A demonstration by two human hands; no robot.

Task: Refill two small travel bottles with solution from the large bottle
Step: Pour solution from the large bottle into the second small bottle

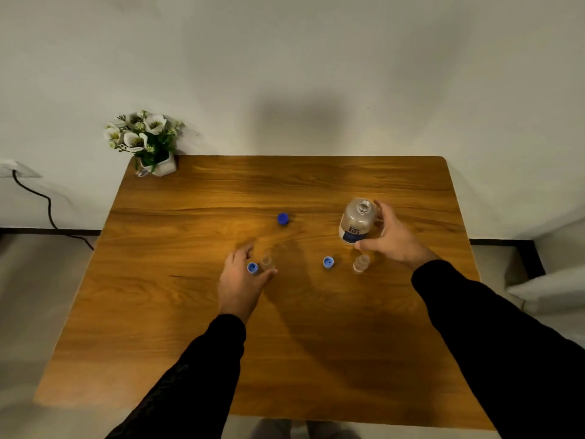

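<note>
Two clear travel bottles (266, 263), both uncapped.

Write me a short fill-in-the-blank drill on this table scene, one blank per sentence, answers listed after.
1. The large bottle stands upright with its cap ____.
2. The number of blue caps lying on the table is ____.
3. The hand reaching around the large bottle is the ____ hand.
4. The flower pot sits at the table's far ____ corner.

Answers: off; three; right; left
</note>
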